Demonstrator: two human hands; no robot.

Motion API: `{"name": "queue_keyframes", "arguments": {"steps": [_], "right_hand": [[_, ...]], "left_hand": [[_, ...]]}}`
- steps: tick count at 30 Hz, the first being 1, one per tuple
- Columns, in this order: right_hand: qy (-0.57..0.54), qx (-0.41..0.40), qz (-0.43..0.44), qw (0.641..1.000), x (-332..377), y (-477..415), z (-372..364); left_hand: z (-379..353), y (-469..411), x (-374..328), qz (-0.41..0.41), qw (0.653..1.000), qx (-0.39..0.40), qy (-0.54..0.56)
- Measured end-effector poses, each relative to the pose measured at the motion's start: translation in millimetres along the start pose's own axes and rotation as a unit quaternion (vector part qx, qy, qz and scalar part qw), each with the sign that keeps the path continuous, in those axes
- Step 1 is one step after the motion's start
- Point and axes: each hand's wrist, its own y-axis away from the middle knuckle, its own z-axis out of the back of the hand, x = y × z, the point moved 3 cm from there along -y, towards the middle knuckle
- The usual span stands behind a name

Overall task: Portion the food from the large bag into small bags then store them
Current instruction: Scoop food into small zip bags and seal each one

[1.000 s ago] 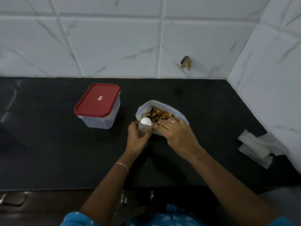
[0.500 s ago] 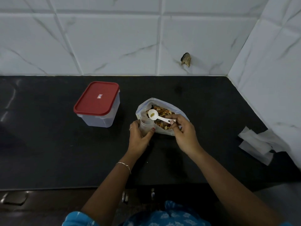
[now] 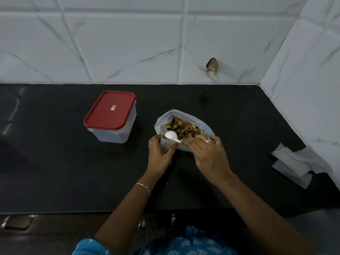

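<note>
On the surface (image 3: 55, 172), the closed box (image 3: 110, 116) at ten o'clock of the large bag (image 3: 159, 122) looks empty, so portioning seems barely begun, storing undone. The left hand (image 3: 160, 157) grips a small bag (image 3: 164, 144) at the large bag's seven o'clock; the right hand (image 3: 207, 155) pinches a spoon (image 3: 171, 134) over it. The small bag's fill is hidden.

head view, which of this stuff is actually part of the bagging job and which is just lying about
In the job: large bag of food, white spoon in the right hand, small bag in the left hand, red-lidded container (likely for storing).

Lying about: white folded pieces at far right, chipped wall tile.
</note>
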Motion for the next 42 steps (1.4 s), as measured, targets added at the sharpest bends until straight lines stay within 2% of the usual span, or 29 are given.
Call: {"name": "queue_keyframes", "arguments": {"steps": [3, 5, 6, 8, 10, 11, 12, 13, 17, 20, 22, 27, 31, 35, 39, 42], "right_hand": [[-0.093, 0.011, -0.102, 0.990, -4, -1, -1], [-0.208, -0.005, -0.200, 0.957, -11, -2, -3], [-0.286, -0.006, -0.253, 0.924, -14, -2, -5], [-0.436, 0.000, -0.362, 0.824, -20, -1, -9], [-0.514, 0.004, -0.444, 0.734, -23, 3, -14], [-0.528, -0.004, -0.469, 0.708, -25, 7, -15], [-0.525, -0.017, -0.488, 0.697, -29, 11, -17], [-0.506, -0.031, -0.503, 0.700, -33, 16, -19], [-0.361, -0.041, -0.548, 0.754, -55, 34, -31], [-0.308, -0.025, -0.527, 0.792, -65, 36, -34], [-0.294, -0.024, -0.515, 0.805, -72, 33, -34], [-0.313, -0.017, -0.547, 0.776, -88, 30, -39], [-0.288, 0.015, -0.554, 0.781, -97, 33, -42], [-0.281, -0.021, -0.551, 0.785, -97, 39, -37], [-0.275, -0.087, -0.485, 0.825, -77, 28, -20], [-0.316, -0.052, -0.360, 0.876, -53, 8, -11]], "left_hand": [[0, 0, -1, 0.005, 1.000, 0.001, -0.004], [-1, -1, -2, 0.004, 1.000, -0.001, -0.007], [-1, -1, -2, 0.005, 1.000, -0.002, -0.008], [-2, -1, -2, 0.007, 1.000, -0.002, -0.007], [-3, -1, -2, 0.011, 1.000, -0.002, -0.003], [-4, 0, -2, 0.013, 1.000, -0.002, -0.001], [-5, 1, -2, 0.015, 1.000, -0.003, 0.000], [-5, 2, -3, 0.016, 1.000, -0.005, 0.000], [-8, 2, -4, 0.016, 1.000, -0.013, -0.002], [-9, 0, -4, 0.019, 1.000, -0.009, 0.000], [-12, -2, -5, 0.014, 1.000, -0.007, -0.007], [-19, -5, -12, 0.018, 1.000, 0.018, -0.013], [-18, -5, -15, 0.015, 0.999, 0.034, -0.039], [-11, -4, -14, 0.016, 0.998, 0.049, -0.036], [-4, -1, -11, 0.027, 0.998, 0.051, -0.024], [1, 1, -10, 0.037, 0.998, 0.051, -0.002]]}}
